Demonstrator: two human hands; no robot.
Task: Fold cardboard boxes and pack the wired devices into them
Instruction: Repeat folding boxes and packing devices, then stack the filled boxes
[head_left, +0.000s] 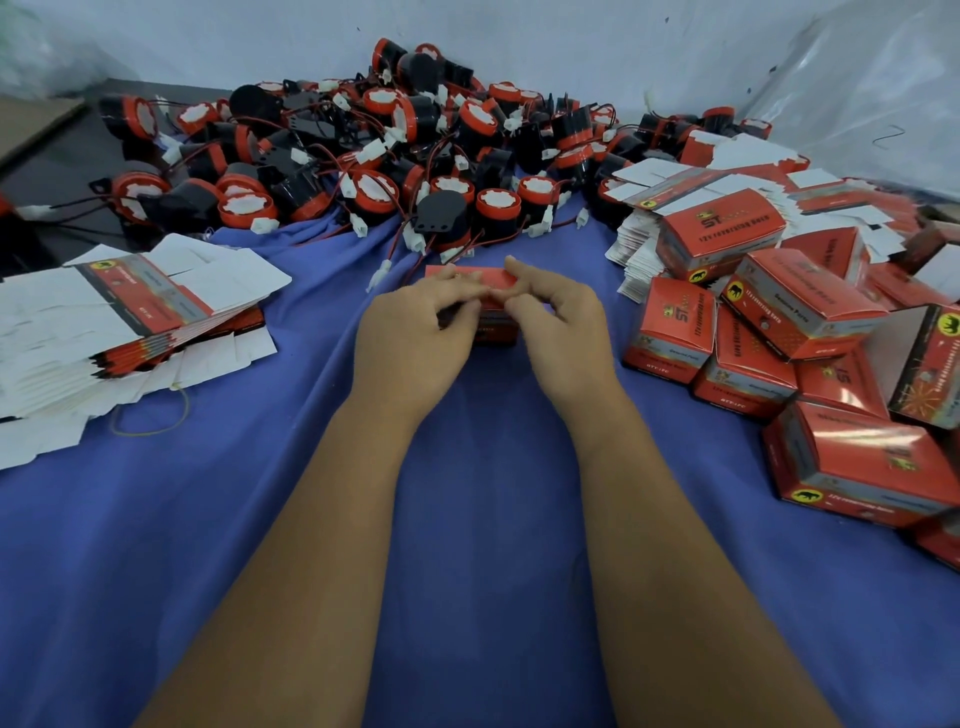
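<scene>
- A red box (475, 304) is held at the centre of the blue cloth (467, 519), gripped by the left hand (415, 327) and right hand (563, 325), fingers curled round its top flap.
- A heap of wired devices (395, 156), black and red with white plugs, is piled just behind the box; loose wires reach nearly to the fingers.
- A stack of flat blanks (130, 322) is laid to the left, with a rubber band (156, 415) beside it.
- Folded boxes (810, 353) are heaped to the right, over more blanks.
- The cloth is creased; a pale wall (571, 41) stands behind, with plastic sheeting (857, 93) at the right.
- The box's contents are hidden by the hands; small print is unreadable.
</scene>
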